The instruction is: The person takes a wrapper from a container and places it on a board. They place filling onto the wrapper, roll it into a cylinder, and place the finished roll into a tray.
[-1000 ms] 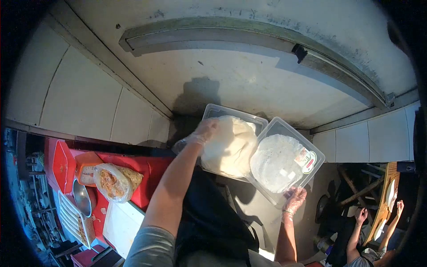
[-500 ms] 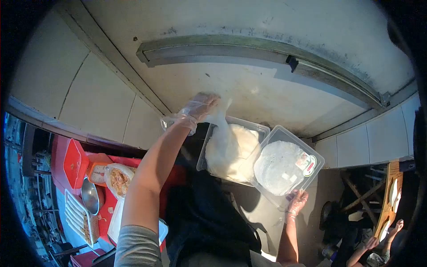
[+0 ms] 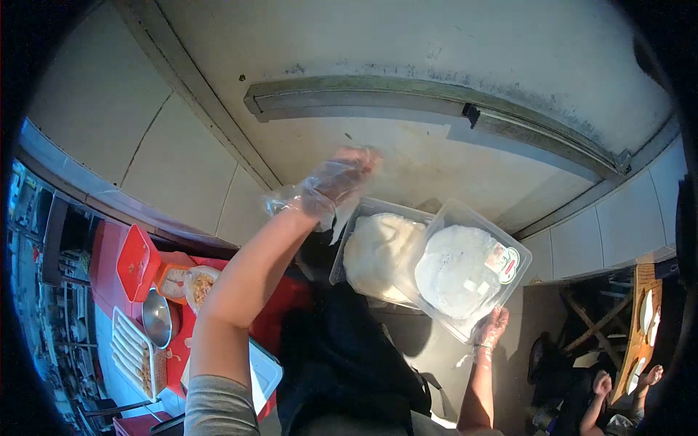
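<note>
My left hand [image 3: 342,178], in a loose clear plastic glove, is raised in front of the pale panel with its fingers closed. Below it hangs a thin white sheet [image 3: 340,219], partly hidden by the hand and blurred. A clear plastic box [image 3: 336,272] below holds a pile of soft, round white sheets [image 3: 382,254]. Overlapping its right side is a second clear plastic container [image 3: 520,243], with a label and a round white stack [image 3: 454,272] showing in it. My gloved right hand [image 3: 493,328] grips this container's near right corner.
On the red surface at left are a red tray [image 3: 137,261], an orange tub [image 3: 173,282], a bag of shredded filling [image 3: 199,289], a metal bowl [image 3: 156,320] and a white basket of rolls [image 3: 134,356]. Another person's hands [image 3: 602,384] are beside a wooden board [image 3: 629,363] at right.
My left hand has moved slightly right, drawing the thin sheet off the pile, where it lay draped before. My right hand stays at the container's corner. The view has shifted a little.
</note>
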The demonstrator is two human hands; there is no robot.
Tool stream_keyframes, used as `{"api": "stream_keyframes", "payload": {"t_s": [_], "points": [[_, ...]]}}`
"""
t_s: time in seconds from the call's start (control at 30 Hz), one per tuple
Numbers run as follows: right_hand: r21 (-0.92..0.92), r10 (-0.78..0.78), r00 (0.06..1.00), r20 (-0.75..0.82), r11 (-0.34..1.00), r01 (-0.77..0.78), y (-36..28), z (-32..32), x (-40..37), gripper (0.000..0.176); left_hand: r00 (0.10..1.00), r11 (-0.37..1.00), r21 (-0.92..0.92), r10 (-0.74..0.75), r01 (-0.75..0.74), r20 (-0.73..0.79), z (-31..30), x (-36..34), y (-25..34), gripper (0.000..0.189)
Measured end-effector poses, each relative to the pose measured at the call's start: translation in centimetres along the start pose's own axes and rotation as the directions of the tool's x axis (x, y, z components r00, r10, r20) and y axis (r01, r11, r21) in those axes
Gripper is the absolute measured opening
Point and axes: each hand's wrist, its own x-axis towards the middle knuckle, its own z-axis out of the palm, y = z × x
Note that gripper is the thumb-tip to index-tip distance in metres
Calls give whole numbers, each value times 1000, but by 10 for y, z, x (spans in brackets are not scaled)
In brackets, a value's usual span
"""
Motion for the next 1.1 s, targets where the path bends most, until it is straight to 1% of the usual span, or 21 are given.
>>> {"api": "stream_keyframes", "payload": {"t_s": [0.03, 0.1, 0.13, 0.2, 0.23, 0.27, 0.3, 0.33, 0.4, 0.43, 0.47, 0.53, 0.6, 0.67, 0.73, 0.83, 0.87, 0.93, 1.0, 1.07, 1.1], "points": [[60, -141, 990, 3, 988, 140, 4, 13, 3, 21, 1000, 997, -70, -11, 12, 20, 2, -2, 9, 22], [-51, -81, 997, 13, 995, 81, 13, 24, 12, 20, 990, 992, -33, -114, 118, 84, -10, 9, 72, 13], [-106, -51, 999, 9, 993, 52, 21, 30, 17, 20, 950, 933, -210, -257, 292, 179, -15, 13, 93, 16], [-189, -131, 989, -68, 975, 116, 44, 55, 26, 18, 791, 644, -464, -438, 608, 427, -17, 22, 123, 22], [-240, -112, 993, 44, 963, 119, 36, 64, 23, 18, 858, 737, -464, -319, 491, 402, -8, 24, 125, 25], [-55, 84, 994, 72, 995, -80, 30, 75, 17, 20, 906, 811, -458, -193, 363, 376, 4, 26, 126, 30], [52, 109, 986, 130, 992, -116, 29, 85, 14, 17, 934, 864, -448, -65, 229, 352, 14, 27, 129, 34], [153, 129, 974, 189, 976, -158, 35, 88, 15, 16, 931, 811, -532, -44, 245, 361, 23, 29, 138, 34], [147, 38, 988, 149, 987, -60, 58, 93, 24, 16, 927, 675, -685, 1, 275, 374, 39, 35, 155, 35], [142, -8, 992, 128, 990, -10, 67, 92, 28, 16, 919, 662, -678, -43, 321, 393, 50, 39, 151, 35], [128, 51, 987, 151, 989, -71, 75, 87, 31, 16, 907, 647, -669, -86, 365, 412, 64, 41, 141, 36], [100, 168, 966, 194, 977, -190, 80, 82, 34, 25, 911, 727, -584, -142, 362, 387, 90, 45, 108, 37], [16, 201, 963, 180, 978, -207, 55, 78, 27, 31, 944, 878, -398, -154, 266, 292, 117, 40, 60, 38], [7, 219, 959, 179, 975, -224, 30, 75, 19, 35, 980, 978, -66, -200, 199, -3, 145, 12, 14, 37], [66, 212, 967, 142, 973, -223, 23, 66, 19, 36, 977, 972, 99, -211, 211, -9, 129, -7, 0, 33], [132, 176, 983, 48, 975, -181, 7, 36, 23, 30, 869, 870, -136, -487, 475, -84, 135, -45, -42, 29], [151, 145, 989, 34, 977, -149, 0, 20, 30, 25, 840, 838, -74, -542, 541, 0, 133, -56, -42, 28], [8, 158, 987, -29, 987, -158, -12, -19, 45, 14, 749, 763, 59, -643, 643, 156, 130, -77, -31, 26], [51, 87, 995, -56, 995, -85, -8, -61, 62, 9, 815, 824, -24, -555, 566, 170, 167, -121, -24, 24], [129, -33, 999, -43, 991, 38, -5, -93, 67, 9, 868, 939, 162, -342, 303, 361, 227, -166, -34, 27], [104, 1, 992, -127, 995, 12, -15, -99, 64, 9, 872, 935, 132, -354, 329, 338, 240, -171, -18, 27]]}}
